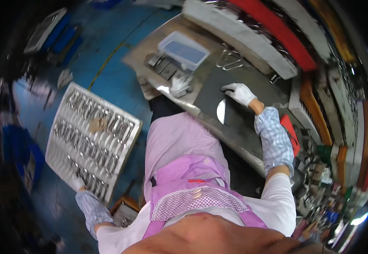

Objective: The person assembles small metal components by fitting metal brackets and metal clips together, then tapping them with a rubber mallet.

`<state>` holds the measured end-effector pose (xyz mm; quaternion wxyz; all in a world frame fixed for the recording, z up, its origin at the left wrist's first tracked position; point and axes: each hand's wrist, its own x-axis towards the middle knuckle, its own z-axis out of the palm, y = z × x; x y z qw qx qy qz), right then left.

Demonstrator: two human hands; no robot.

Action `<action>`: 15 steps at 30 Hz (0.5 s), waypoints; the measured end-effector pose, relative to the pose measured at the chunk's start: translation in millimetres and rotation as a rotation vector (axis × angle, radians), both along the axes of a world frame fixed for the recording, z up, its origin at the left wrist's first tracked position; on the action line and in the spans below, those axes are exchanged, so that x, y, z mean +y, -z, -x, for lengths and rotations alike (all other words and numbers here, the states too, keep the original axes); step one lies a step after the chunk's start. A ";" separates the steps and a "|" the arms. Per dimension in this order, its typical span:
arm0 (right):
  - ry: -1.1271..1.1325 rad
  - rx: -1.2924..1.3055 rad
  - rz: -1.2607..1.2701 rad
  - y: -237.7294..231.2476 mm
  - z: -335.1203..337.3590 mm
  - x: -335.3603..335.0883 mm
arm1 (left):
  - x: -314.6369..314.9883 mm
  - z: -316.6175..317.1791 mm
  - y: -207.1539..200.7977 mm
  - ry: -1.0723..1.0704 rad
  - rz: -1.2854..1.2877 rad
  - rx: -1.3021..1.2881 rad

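Observation:
My right hand (242,94), in a white glove, lies on the dark mat (209,86) of the workbench with its fingers stretched out to the left. Just below it on the mat is a bright half-round shape (221,111); whether it is a metal piece or a reflection I cannot tell. My left hand (76,182), also gloved, reaches over the lower edge of a white tray (59,163), at the shiny metal pieces (95,183) in its lowest row. Its fingers are blurred among them. Several rows of similar pieces fill the tray, with a brownish patch (98,124) among them.
On the bench stand a clear plastic box (184,47), a dark metal block (165,67) and a crumpled white glove or cloth (179,86). Bent wire parts (230,59) lie farther back. Long white (234,31) and red (275,29) bins line the right side.

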<state>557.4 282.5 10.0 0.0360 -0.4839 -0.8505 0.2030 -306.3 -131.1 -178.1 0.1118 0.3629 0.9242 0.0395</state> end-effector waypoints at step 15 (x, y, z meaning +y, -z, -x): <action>0.484 -0.338 -0.507 74.5 -47.6 102.0 | 199.5 -318.4 -173.0 0.736 -0.553 -0.124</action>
